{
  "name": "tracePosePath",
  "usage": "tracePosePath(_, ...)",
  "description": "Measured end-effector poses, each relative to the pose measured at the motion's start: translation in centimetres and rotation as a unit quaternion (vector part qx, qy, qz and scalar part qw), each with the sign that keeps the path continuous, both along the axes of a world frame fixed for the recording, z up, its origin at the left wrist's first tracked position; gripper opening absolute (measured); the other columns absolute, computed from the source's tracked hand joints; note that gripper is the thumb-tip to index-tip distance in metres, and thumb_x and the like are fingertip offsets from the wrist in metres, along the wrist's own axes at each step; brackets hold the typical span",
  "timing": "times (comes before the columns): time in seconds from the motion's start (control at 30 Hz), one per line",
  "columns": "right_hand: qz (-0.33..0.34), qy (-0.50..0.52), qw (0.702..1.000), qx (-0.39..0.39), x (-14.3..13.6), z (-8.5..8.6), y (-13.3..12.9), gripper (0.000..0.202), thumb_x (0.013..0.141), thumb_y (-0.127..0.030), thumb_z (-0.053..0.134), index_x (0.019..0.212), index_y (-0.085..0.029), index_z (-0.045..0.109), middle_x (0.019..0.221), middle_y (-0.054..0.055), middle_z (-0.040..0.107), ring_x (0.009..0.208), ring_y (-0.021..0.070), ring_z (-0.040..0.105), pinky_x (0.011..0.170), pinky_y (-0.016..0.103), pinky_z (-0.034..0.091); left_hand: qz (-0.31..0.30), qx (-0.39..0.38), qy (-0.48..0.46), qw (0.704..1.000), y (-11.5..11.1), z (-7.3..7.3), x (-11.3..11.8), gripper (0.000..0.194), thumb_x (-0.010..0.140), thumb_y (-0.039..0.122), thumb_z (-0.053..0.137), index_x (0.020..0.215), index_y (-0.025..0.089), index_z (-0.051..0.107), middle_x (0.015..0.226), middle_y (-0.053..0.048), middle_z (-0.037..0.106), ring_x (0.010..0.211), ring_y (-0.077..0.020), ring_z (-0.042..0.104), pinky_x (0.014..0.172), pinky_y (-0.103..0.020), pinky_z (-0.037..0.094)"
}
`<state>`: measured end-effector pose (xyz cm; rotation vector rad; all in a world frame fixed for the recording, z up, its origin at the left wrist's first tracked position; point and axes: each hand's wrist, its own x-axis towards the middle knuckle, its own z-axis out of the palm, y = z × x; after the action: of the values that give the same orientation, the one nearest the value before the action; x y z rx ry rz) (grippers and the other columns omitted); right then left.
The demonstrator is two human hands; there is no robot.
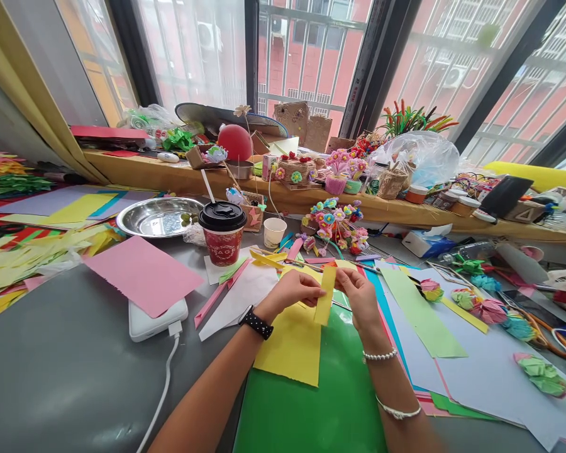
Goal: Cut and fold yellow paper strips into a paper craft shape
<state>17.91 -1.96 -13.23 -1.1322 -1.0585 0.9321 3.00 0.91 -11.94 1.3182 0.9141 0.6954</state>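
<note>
A narrow yellow paper strip [326, 299] is held upright between my two hands. My left hand [298, 290] pinches its left edge between thumb and fingers. At the strip's upper right, my right hand [358, 299] grips it with bent fingers. Below them a larger yellow paper sheet [290, 352] lies flat, partly over a green mat [306, 415]. Part of this sheet is hidden under my left hand. A pair of scissors seems to lie just behind my hands, mostly covered.
To the left stand a lidded red cup [223, 242], a white paper cup [274, 233] and a metal plate [146, 220]. Pink paper [144, 274] rests on a white power bank [158, 324] with a cable. Paper sheets [490, 377] and crumpled paper flowers [541, 375] spread along the right.
</note>
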Motion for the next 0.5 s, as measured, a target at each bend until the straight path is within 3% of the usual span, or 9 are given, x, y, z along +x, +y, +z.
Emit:
tracePosePath(0.13, 0.097, -0.007, 0.994, -0.046, -0.32, 0.24, -0.30, 0.030, 0.065, -0.042, 0.063, 0.078, -0.015, 0.065, 0.079, 0.007, 0.065, 0.073, 0.0195, 0.059, 0.067, 0.032, 0.047, 0.095, 0.006, -0.060, 0.994, 0.01, 0.45, 0.12, 0.024, 0.052, 0.034, 0.071, 0.063, 0.013, 0.068, 0.061, -0.003, 0.065, 0.055, -0.0112, 0.058, 0.059, -0.023, 0.048)
tracePosePath(0.23, 0.107, -0.022, 0.992, -0.056, -0.41, 0.20, -0.39, 0.028, 0.062, -0.042, 0.065, 0.074, -0.016, 0.065, 0.075, 0.006, 0.065, 0.070, 0.0190, 0.059, 0.062, 0.030, 0.047, 0.125, 0.014, -0.067, 0.990, 0.01, 0.54, 0.15, 0.024, 0.054, 0.034, 0.071, 0.066, 0.013, 0.068, 0.066, -0.004, 0.066, 0.060, -0.0120, 0.058, 0.061, -0.023, 0.047)
tracePosePath(0.5, 0.118, -0.130, 0.984, -0.006, -0.26, 0.23, -0.27, 0.018, 0.068, -0.035, 0.061, 0.068, -0.017, 0.062, 0.065, 0.002, 0.060, 0.060, 0.0146, 0.053, 0.051, 0.024, 0.039, 0.058, 0.053, -0.087, 0.993, -0.01, -0.07, 0.24, 0.024, 0.059, 0.031, 0.068, 0.075, 0.013, 0.068, 0.073, -0.004, 0.066, 0.068, -0.0140, 0.057, 0.061, -0.021, 0.042)
